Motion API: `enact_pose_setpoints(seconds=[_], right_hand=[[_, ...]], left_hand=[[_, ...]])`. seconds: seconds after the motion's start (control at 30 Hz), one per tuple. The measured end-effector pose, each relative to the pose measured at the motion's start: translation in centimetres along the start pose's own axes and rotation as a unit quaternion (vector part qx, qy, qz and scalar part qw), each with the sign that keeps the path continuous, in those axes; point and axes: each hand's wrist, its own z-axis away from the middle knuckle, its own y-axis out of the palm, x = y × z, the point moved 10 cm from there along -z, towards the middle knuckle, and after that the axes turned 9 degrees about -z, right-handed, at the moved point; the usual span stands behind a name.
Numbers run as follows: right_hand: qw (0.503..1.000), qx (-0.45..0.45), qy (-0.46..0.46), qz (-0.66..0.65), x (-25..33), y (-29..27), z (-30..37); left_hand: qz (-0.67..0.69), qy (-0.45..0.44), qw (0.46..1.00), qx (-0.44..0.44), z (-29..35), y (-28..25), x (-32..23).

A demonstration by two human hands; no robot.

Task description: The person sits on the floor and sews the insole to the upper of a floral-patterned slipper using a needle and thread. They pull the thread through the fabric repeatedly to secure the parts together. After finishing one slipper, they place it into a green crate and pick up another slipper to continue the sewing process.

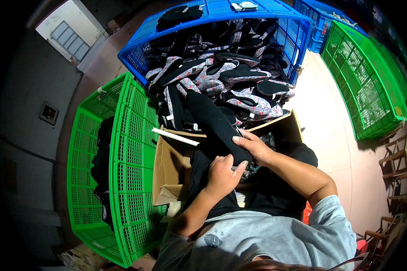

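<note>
A slipper with a black sole (209,118) lies across my two hands, its sole facing up and its toe pointing away to the far left. My left hand (224,174) grips the near end, with the thumb bent against the edge. On the other side, my right hand (256,145) is closed around it, thumb pressed on the sole. The slipper's upper is mostly hidden underneath. Just beyond it lies a heap of floral slippers with black soles (242,76), spilling toward me out of a blue plastic crate (298,45).
An open cardboard box (167,174) stands at my legs, with a white stick (174,136) across its edge. To the left is a green crate (138,180) holding dark items. Another green crate (362,81) stands at right, near wooden racks (395,174).
</note>
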Motion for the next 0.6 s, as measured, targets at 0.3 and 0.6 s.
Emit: enact_pose_setpoints(seconds=[0.3,0.6], right_hand=[[0.995,0.003,-0.037,0.094,-0.9,-0.6,-0.8],[0.966,0.063,-0.052,0.246,-1.0,1.0,0.1]], left_hand=[[0.385,-0.156,0.902,-0.121,-0.1,0.1,5.8],[0.585,-0.25,0.766,-0.094,0.4,1.3,7.3]])
